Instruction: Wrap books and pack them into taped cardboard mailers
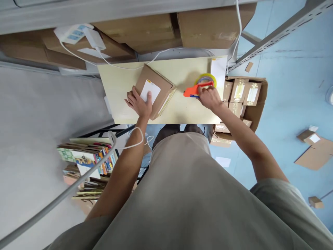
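Observation:
A closed cardboard box lies slanted on the pale yellow tabletop. It bears a white label on its upper face, and clear tape shines along its right side. My left hand rests on the box with fingers spread, the thumb on the label. To the right, my right hand is wrapped round an orange tape dispenser loaded with a yellowish roll of tape. The dispenser is apart from the box, over the table's right part. A stack of white labels lies at the far right corner.
Large cardboard boxes and a white power strip with cables line the back under a shelf. An open carton of small taped boxes stands right of the table. Books fill a rack at left; a grey pole crosses there.

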`<state>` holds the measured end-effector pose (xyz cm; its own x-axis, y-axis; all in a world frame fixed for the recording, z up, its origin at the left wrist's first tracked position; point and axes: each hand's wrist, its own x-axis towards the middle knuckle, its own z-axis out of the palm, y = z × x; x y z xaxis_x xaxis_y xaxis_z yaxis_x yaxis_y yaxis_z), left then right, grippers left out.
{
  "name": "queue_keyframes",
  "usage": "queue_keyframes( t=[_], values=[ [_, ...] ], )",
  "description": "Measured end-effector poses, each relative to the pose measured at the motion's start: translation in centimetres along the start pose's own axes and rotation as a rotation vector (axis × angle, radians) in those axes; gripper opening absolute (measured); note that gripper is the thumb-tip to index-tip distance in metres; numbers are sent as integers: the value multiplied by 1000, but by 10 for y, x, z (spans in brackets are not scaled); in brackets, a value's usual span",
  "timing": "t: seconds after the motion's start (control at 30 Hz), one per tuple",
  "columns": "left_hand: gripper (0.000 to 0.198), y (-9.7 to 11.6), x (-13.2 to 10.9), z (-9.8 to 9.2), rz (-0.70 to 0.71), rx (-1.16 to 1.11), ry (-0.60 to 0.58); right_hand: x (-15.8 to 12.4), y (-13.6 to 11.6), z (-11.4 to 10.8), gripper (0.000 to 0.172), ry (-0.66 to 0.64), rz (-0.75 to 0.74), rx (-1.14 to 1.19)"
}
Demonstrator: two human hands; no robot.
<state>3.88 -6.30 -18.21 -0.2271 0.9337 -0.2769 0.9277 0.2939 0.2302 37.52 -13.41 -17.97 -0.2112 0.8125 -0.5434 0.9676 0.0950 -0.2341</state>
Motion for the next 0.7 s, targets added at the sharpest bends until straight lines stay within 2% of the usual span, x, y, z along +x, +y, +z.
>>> queue_keyframes(
  t=[0.1, 0.23, 0.43, 0.6, 0.7],
  values=[
    [85, 0, 0, -1, -3, -7, -1, 42, -7, -21, 53, 26, -14, -50],
    [84, -5, 5, 3, 15, -35, 40, 82, -7, -19, 61, 77, -91, -32],
    [86, -11, 9, 7, 5, -41, 16, 97, 13, -10, 61, 103, -185, -143],
    [84, -14, 12, 7, 12, -66, 28, 116, 15, -25, 57, 74, -254, -254],
    [85, -8, 22, 6, 41, -91, -13, 125, 15, -34, 55, 37, -270, -283]
  ],
)
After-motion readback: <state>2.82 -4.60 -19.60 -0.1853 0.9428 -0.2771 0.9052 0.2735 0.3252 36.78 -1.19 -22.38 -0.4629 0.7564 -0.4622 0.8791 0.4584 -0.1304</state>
